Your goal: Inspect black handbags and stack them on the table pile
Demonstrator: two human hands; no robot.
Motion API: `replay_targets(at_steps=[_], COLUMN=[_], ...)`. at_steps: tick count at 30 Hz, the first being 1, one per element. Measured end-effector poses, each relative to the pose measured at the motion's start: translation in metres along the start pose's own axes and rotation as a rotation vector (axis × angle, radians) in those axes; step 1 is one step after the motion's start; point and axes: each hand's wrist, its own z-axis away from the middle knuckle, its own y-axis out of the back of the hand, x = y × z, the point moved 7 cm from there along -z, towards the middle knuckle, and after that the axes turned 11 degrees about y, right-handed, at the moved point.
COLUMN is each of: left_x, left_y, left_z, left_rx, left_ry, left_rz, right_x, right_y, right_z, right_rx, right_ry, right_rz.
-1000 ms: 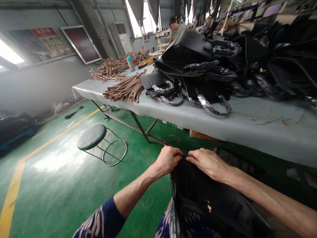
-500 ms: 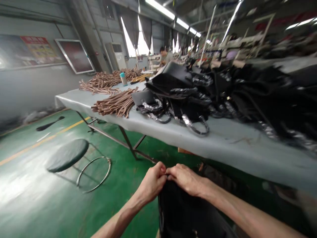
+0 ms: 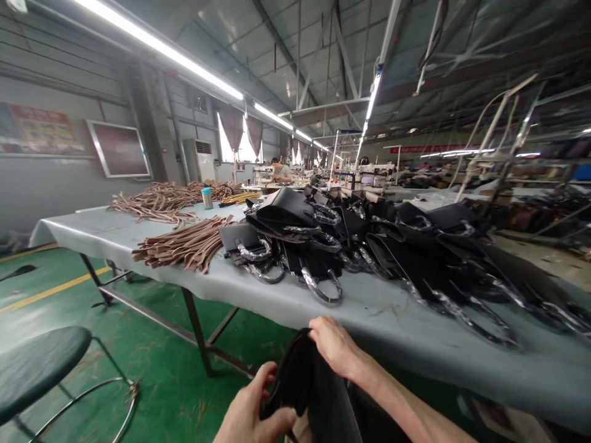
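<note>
A black bag (image 3: pixel 330 400) hangs open in front of me at the bottom centre, below the table edge. My right hand (image 3: pixel 333 346) pinches the top corner of its rim. At the bag's near left side is my left hand (image 3: pixel 258 409), its fingers curled over the rim and its thumb toward the opening. Beyond them, on the table, lies a pile of black bags (image 3: pixel 286 215) with plastic-wrapped handles (image 3: pixel 321 289). Left of the pile is a bundle of brown strips (image 3: pixel 184 245).
The grey-covered table (image 3: pixel 369 307) runs across the view. More brown strips (image 3: pixel 157 200) and a teal-lidded container (image 3: pixel 207 198) stand farther back on it. A round stool (image 3: pixel 41 363) is at the lower left. A person (image 3: pixel 280 171) sits in the background.
My hands have moved apart, the left one down and left along the rim, and the bag's mouth now shows open. The view has tilted up and turned right.
</note>
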Motion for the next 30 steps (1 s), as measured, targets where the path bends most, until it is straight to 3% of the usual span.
replay_targets(at_steps=[5,9,15,19,26,28,30], left_x=[0.025,0.042,0.057,0.050,-0.013,-0.021,-0.021], left_y=[0.020,0.034,0.042,0.026,-0.035,-0.044,-0.045], left_z=[-0.005,-0.014,-0.029,-0.024,-0.005,-0.003,-0.005], left_rx=[0.169,0.135,0.117,-0.086,-0.532,-0.571,-0.523], left_ry=[-0.008,-0.013,-0.111,-0.148,0.026,0.043,0.025], left_rz=[-0.293,-0.465,-0.462,-0.387,-0.079,0.009,0.086], right_x=[0.004,0.004,0.002,0.001,0.032,0.038,0.040], right_y=[0.014,0.020,0.035,0.029,-0.029,-0.037,-0.036], right_z=[0.002,0.012,0.039,0.077,0.133,0.138,0.139], right_rx=[0.044,0.049,0.032,-0.008,-0.125,-0.171,-0.145], right_ry=[-0.079,-0.076,-0.079,-0.074,-0.162,-0.182,-0.173], right_rz=[0.006,-0.006,-0.007,-0.061,-0.170,-0.162,-0.165])
